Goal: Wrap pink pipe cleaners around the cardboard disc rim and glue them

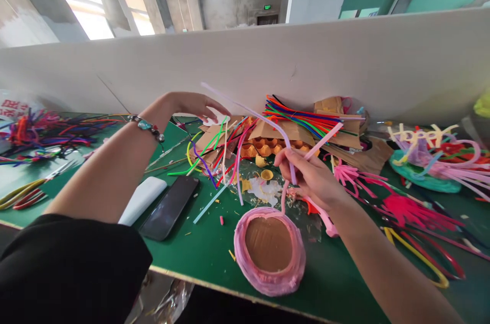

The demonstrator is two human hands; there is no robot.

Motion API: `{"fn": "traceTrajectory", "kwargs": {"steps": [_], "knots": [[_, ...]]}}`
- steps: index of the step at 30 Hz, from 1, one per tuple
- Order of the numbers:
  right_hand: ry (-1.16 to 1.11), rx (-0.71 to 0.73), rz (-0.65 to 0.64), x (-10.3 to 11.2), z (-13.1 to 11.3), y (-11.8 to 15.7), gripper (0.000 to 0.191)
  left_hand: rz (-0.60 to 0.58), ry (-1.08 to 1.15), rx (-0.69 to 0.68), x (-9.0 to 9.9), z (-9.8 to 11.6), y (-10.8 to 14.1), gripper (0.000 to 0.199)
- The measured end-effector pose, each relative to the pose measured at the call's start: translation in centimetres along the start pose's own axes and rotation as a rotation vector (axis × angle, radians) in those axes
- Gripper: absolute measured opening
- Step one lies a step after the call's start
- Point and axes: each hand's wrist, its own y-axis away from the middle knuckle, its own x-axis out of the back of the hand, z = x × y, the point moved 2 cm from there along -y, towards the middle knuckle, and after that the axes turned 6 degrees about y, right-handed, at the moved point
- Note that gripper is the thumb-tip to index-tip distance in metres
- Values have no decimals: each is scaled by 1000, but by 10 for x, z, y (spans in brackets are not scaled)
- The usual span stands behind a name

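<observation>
My right hand (pixel 316 178) pinches a lilac pipe cleaner (pixel 264 117), whose long end rises to the upper left, together with a pink pipe cleaner (pixel 326 139). The pink one runs down toward a round pink fuzzy coil (pixel 245 268) with a brown cardboard middle, standing at the table's front. My left hand (pixel 195 104) reaches out over the loose pipe cleaners, its fingers stretched toward a white piece (pixel 216 120) at the back. Whether the fingertips touch that piece I cannot tell. Several coloured pipe cleaners (pixel 239 160) lie below my left hand.
A black phone (pixel 170 209) and a white case (pixel 143 199) lie left of the coil. Behind stand an orange egg tray (pixel 264 148) and a pipe cleaner bundle (pixel 302 115). Scissors (pixel 57 171) rest far left. Pink tufted pieces (pixel 417 212) lie right. A white partition (pixel 237 69) closes the back.
</observation>
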Motion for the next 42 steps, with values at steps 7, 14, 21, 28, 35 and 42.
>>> {"fn": "traceTrajectory", "kwargs": {"steps": [7, 14, 21, 28, 35, 42], "knots": [[-7, 23, 1, -1, 1, 0, 32, 445, 55, -174, -1, -24, -8, 15], [-23, 34, -3, 1, 3, -3, 31, 668, -2, -271, -33, -21, -1, 46], [48, -14, -37, 1, 11, -5, 34, -4, 505, -621, -114, 53, 21, 45], [83, -97, -190, -5, 19, -8, 39, 54, 526, -545, -140, 75, 19, 23], [186, -108, -201, -2, 22, -8, 40, 97, 106, -749, -135, 78, 29, 14], [215, -114, -99, -3, 25, -12, 26, 225, -66, -719, -126, 67, 28, 11]]}}
